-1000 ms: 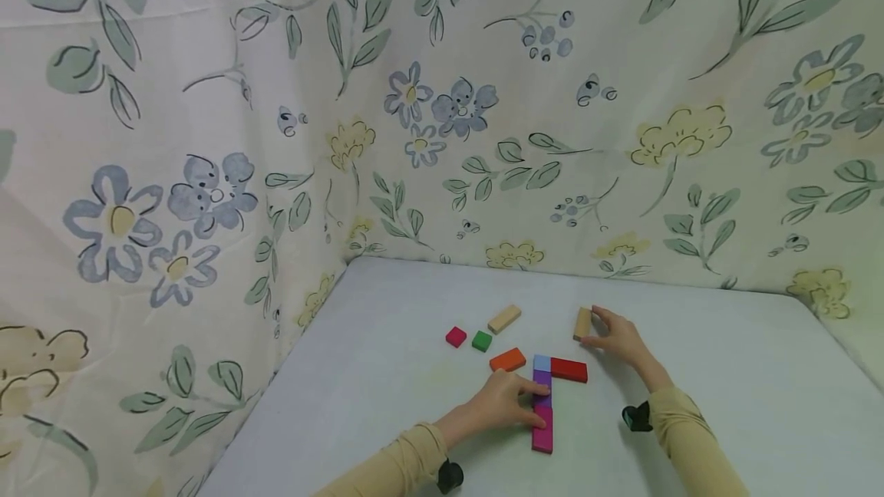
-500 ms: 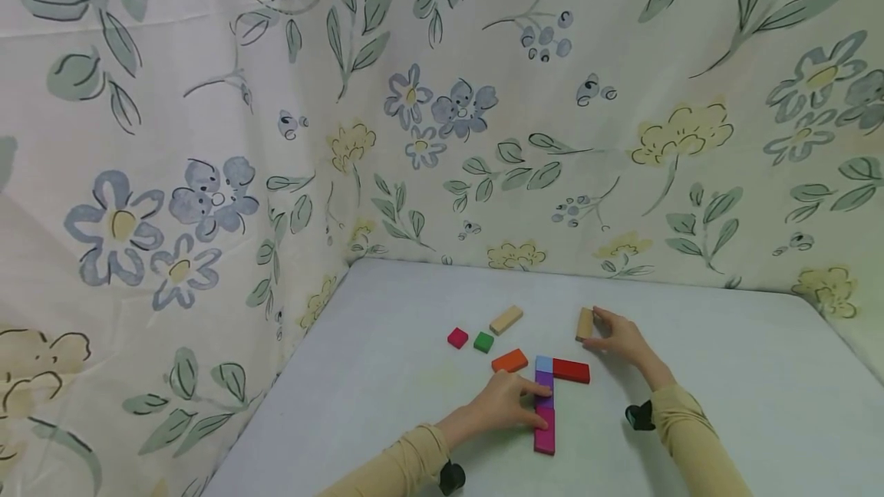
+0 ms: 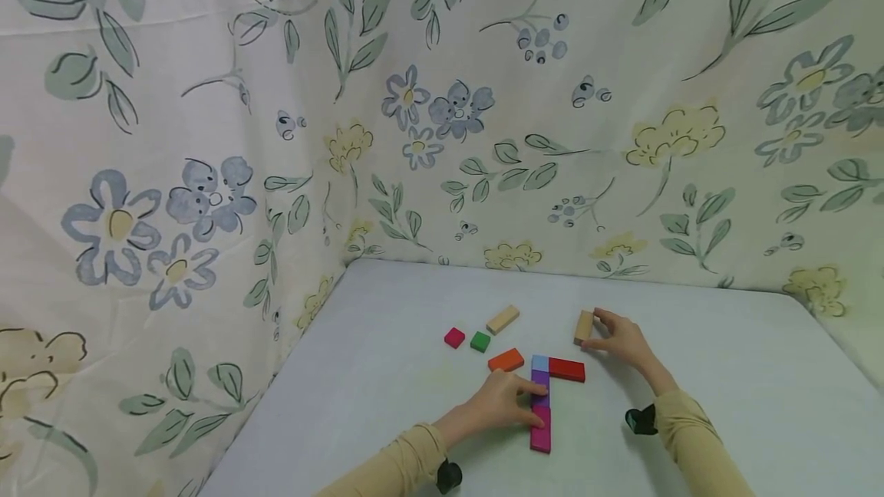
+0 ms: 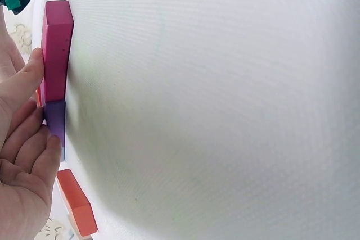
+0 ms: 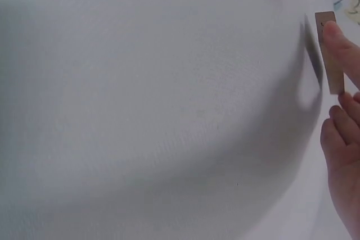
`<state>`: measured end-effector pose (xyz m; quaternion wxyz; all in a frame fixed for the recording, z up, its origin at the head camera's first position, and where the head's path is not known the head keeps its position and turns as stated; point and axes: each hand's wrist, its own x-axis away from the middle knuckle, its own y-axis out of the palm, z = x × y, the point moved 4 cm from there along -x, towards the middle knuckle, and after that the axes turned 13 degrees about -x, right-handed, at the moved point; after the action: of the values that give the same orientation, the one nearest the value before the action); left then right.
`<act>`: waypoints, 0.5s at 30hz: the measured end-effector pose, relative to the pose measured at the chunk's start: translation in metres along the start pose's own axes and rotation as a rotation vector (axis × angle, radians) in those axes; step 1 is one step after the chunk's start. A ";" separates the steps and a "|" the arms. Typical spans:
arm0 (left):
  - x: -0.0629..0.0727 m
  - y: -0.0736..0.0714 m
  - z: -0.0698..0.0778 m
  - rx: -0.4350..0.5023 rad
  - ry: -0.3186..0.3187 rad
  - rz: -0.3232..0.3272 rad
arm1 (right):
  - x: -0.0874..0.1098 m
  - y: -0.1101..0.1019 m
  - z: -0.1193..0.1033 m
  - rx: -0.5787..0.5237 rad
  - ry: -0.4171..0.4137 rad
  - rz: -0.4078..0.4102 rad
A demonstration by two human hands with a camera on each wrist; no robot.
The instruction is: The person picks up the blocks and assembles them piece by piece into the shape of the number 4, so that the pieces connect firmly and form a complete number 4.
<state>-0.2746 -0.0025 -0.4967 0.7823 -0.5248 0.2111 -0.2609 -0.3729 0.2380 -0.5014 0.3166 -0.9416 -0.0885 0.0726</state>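
My right hand (image 3: 618,337) pinches a plain wooden block (image 3: 583,327) between thumb and fingers at the back right. In the right wrist view the thumb lies over that wooden block (image 5: 332,60); I cannot tell whether it touches the table. My left hand (image 3: 499,403) rests against a row of blocks from its left side. Its thumb touches the magenta block (image 4: 58,49), while the fingers reach the purple block (image 4: 55,117). A light blue block (image 3: 540,363) tops the row, and a red block (image 3: 567,370) extends rightward from it.
An orange block (image 3: 506,360) lies just left of the row. Farther back are a green cube (image 3: 480,341), a crimson cube (image 3: 454,337) and a second plain wooden block (image 3: 503,319). Floral cloth (image 3: 442,198) hangs behind the white table (image 3: 746,374).
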 end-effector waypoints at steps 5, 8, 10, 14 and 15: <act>0.001 0.000 -0.001 0.015 0.001 -0.001 | 0.003 -0.004 -0.005 -0.019 -0.038 0.012; 0.001 -0.001 -0.001 0.022 -0.008 -0.008 | 0.004 -0.006 -0.008 -0.033 -0.056 0.013; 0.002 -0.002 -0.001 0.022 -0.011 -0.010 | 0.005 -0.007 -0.010 -0.041 -0.069 0.013; 0.002 -0.002 0.000 0.019 -0.010 -0.007 | 0.005 -0.010 -0.013 -0.047 -0.089 0.014; 0.002 -0.003 0.000 0.020 -0.011 -0.007 | 0.004 -0.011 -0.013 -0.047 -0.090 0.013</act>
<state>-0.2735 -0.0046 -0.4944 0.7878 -0.5190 0.2022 -0.2630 -0.3674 0.2399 -0.4845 0.2898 -0.9451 -0.0982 0.1149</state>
